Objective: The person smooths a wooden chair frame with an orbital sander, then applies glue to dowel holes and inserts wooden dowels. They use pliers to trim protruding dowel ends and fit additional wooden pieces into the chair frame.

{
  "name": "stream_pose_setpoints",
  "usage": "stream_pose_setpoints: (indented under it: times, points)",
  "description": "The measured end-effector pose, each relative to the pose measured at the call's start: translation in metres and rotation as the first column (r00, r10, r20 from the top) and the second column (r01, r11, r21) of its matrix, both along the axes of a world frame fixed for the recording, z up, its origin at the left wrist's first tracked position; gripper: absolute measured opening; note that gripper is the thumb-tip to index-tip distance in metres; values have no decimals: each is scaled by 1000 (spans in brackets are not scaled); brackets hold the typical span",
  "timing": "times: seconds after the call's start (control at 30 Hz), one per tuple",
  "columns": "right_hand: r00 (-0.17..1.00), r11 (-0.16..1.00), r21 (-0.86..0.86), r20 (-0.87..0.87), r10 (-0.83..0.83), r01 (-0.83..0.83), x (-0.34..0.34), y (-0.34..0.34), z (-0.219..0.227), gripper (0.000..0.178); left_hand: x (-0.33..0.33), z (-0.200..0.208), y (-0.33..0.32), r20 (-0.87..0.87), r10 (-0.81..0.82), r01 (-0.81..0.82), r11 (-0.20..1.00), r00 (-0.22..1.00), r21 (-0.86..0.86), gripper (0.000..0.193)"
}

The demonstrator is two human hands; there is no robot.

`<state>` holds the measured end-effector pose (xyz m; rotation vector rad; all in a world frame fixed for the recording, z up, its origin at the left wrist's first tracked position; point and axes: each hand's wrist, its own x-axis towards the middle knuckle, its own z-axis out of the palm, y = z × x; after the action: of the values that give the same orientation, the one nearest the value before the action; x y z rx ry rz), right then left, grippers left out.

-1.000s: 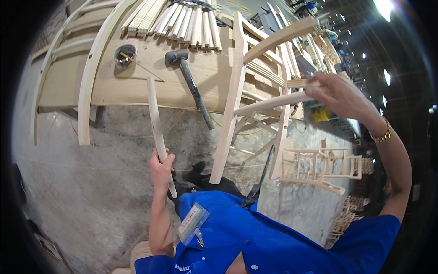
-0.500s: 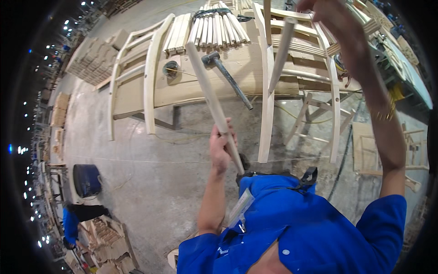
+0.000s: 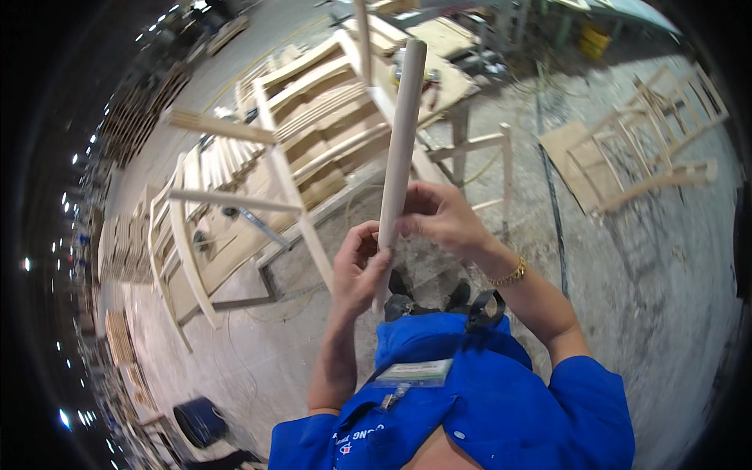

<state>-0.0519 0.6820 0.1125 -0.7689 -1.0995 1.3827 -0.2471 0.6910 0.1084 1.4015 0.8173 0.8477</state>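
Note:
A pale round wooden rod (image 3: 403,129) stands nearly upright in front of my body, its top leaning slightly right. My left hand (image 3: 359,269) is wrapped round its lower part, with the thumb lying across the wood. Just above, my right hand (image 3: 443,218) has its thumb and fingers closed on the rod from the other side. Beyond the rod lies a wooden chair back frame (image 3: 296,190) with curved slats, and loose rails stick out from it. A second slatted chair back (image 3: 182,249) rests farther left on the cardboard-covered bench.
A mallet (image 3: 265,227) and a bundle of pale rods (image 3: 227,162) lie on the bench. On the floor to the right are wooden chair frames (image 3: 646,145) by a cardboard sheet (image 3: 565,160) and a dark hose (image 3: 551,211). A dark bucket (image 3: 200,421) stands lower left.
My view has turned to the right. My right hand has come down from the chair frame to the rod, which my left hand still holds, now more upright.

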Motion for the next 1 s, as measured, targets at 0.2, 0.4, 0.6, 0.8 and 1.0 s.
stream_pose_setpoints:
  times: [0.2,0.4,0.6,0.8,1.0]
  points:
    - [906,976,-78,-363,-218,204,70,-18,-35,29,15,4,22,-208,-404,383,914,891,-137,40]
    - [849,938,-173,-399,-346,301,89,-11,-51,27,22,-8,56,-29,-457,435,862,889,-259,44]
    - [655,927,-307,-659,-370,214,54,42,-58,25,2,-17,121,583,-285,457,873,761,-169,82]
    - [473,930,-348,-803,-362,120,-19,115,-60,28,33,-1,169,480,90,-258,919,872,297,37]
    - [600,928,-322,-785,-151,-188,-58,146,-69,30,57,55,243,528,142,-328,903,837,277,48]
